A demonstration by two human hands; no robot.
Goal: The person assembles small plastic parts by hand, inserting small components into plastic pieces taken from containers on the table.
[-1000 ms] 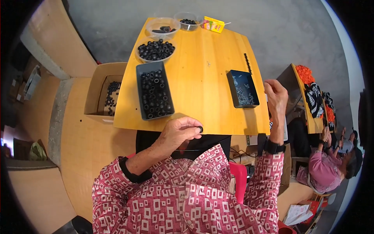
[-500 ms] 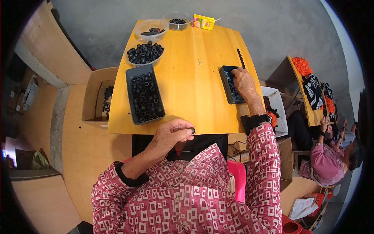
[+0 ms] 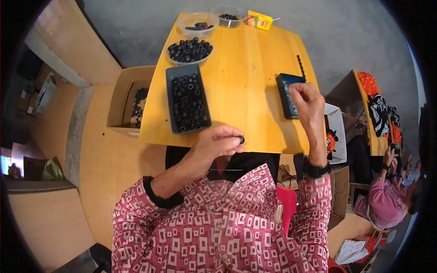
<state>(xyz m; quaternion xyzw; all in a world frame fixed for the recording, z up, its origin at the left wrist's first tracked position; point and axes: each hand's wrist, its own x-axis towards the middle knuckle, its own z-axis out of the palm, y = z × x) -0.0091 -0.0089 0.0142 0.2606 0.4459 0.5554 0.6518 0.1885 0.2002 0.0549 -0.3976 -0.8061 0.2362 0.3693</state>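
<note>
My left hand [image 3: 217,142] is at the near edge of the table, pinching a small black ring-shaped part [image 3: 241,140] between thumb and fingertips. My right hand [image 3: 308,101] is raised over the near right side of a small dark tray [image 3: 283,93] that holds many tiny shiny pieces. Its fingers are curled together, and whatever they grip is too small or hidden to see. Left of the middle, a long dark grey bin [image 3: 170,102] contains many black ring-shaped parts [image 3: 189,98], close to my left hand.
Behind the bin stand clear bowls: one heaped with black parts [image 3: 190,49], one with dark tools [image 3: 199,26], another with small black parts [image 3: 228,17]. A yellow drink carton [image 3: 259,20] is beside them. Cardboard box [image 3: 120,98] left; white box [image 3: 337,132] right. Another person [image 3: 387,200] sits far right.
My right hand has lifted up out of the small tray, its fingers now curled together. My left hand keeps its pinch on the black ring. The whole view has shifted slightly.
</note>
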